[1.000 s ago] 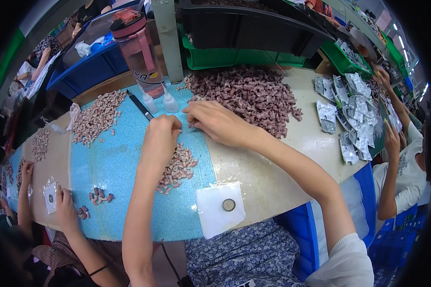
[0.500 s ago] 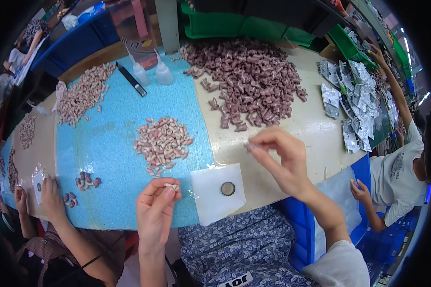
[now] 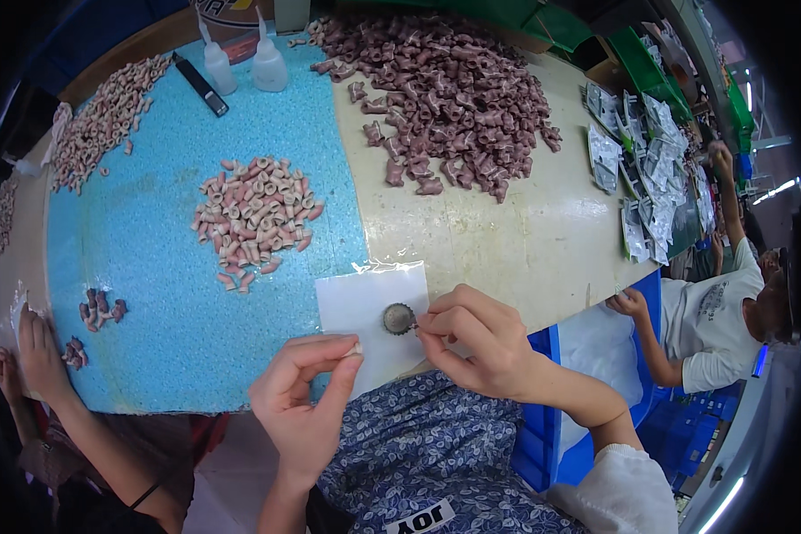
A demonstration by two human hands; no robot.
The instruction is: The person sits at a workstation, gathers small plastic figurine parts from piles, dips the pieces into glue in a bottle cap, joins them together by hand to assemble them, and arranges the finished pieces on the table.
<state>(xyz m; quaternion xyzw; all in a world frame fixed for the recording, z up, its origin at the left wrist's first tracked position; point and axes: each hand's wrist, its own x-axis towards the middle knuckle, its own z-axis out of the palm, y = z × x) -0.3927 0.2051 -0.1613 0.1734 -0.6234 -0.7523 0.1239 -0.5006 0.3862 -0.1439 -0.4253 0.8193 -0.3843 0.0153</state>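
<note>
My left hand (image 3: 303, 396) pinches a small pale piece (image 3: 354, 350) between thumb and fingertips, at the left side of a white sheet (image 3: 356, 298) with a shiny clear edge. On this sheet lies a round metal bottle cap (image 3: 399, 319), its hollow side up and dark inside. My right hand (image 3: 476, 343) is closed in a pinch at the cap's right rim. What its fingertips hold is too small and covered to name. Ahead of my left hand is a pile of small pink-and-cream tube-like pieces (image 3: 258, 214). A big heap of mauve-brown hollow pieces (image 3: 445, 98) lies beyond, to the right.
Two squeeze bottles (image 3: 270, 62) and a black tool (image 3: 200, 84) lie at the back of the blue mat (image 3: 151, 267). Silver packets (image 3: 654, 178) are piled at the right. A blue crate (image 3: 543, 427) stands beside me. Co-workers' hands (image 3: 44, 360) are at left and right.
My right hand has come down and left to the bottle cap's rim. My left hand has shifted slightly right with the pale piece. The view has tilted, so the table sits higher in the picture.
</note>
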